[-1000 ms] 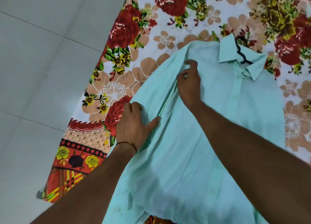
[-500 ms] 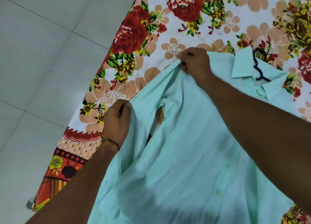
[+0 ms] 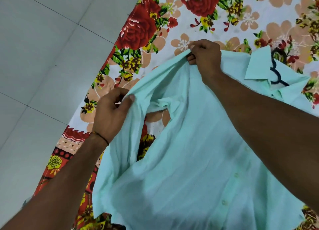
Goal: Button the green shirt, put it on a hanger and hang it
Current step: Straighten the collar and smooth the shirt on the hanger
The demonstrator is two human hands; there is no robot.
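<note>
Green shirt (image 3: pixel 189 169) — front up on floral sheet (image 3: pixel 138 27), stretched between both hands. Left hand (image 3: pixel 112 115) pinches the sleeve edge; right hand (image 3: pixel 205 57) grips bunched shoulder cloth. Black hanger (image 3: pixel 276 69) — at the collar, just beyond the right hand.

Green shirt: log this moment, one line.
left hand: grips sleeve | right hand: pinches shoulder | hanger: in collar | green shirt: on floral sheet

I see pale grey floor tiles (image 3: pixel 43 57) on my left, and a red-flowered sheet (image 3: pixel 189 31) spread beside them.
</note>
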